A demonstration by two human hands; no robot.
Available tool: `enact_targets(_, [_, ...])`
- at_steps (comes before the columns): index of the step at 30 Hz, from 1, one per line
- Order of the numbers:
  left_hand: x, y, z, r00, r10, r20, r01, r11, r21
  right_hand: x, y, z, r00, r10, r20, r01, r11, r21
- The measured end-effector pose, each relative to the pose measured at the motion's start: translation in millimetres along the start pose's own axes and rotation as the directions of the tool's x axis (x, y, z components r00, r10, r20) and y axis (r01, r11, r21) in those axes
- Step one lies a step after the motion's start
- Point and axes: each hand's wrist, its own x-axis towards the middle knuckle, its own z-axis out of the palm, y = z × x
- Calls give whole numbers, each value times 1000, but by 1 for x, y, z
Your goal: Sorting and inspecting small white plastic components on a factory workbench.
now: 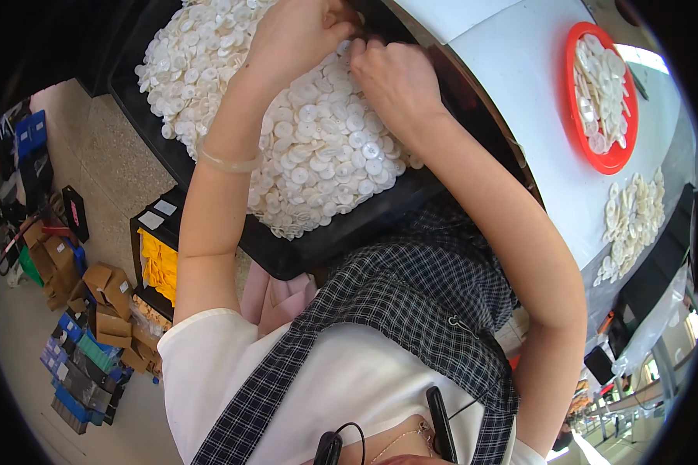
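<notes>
A heap of round, white, button-like discs fills a black tray in front of me. Over the heap's far right side, my left hand reaches in with its fingers bent together. Close beside it, my right hand is curled, its fingertips turned toward the left hand's. The fingertips nearly meet above the discs. Whatever is pinched between them is too small and shaded to make out.
On the white table to the right stands a red oval basket of pale pieces, with a loose pile of similar pieces nearer me. Yellow material sits in a black box on the left; cardboard boxes lie on the floor.
</notes>
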Motion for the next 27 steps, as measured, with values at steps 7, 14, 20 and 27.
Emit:
enact_targets(7, [9,22,-10,981,-102,162,98,995,31,3,0,8,1000,-23,20,24,999,-27])
enact_targets(14, [1,4,-7,994,-44,99,42,999,22,6,-1,6,998,-25,64,28,998,-50])
enact_targets(20, [2,17,-16,985,-77,152,71,997,42,4,2,3,999,-4,51,7,998,-65])
enact_targets(27, [-4,14,-5,994,-24,107,19,999,47,-48,19,3,968,238,-76,-174,861,477])
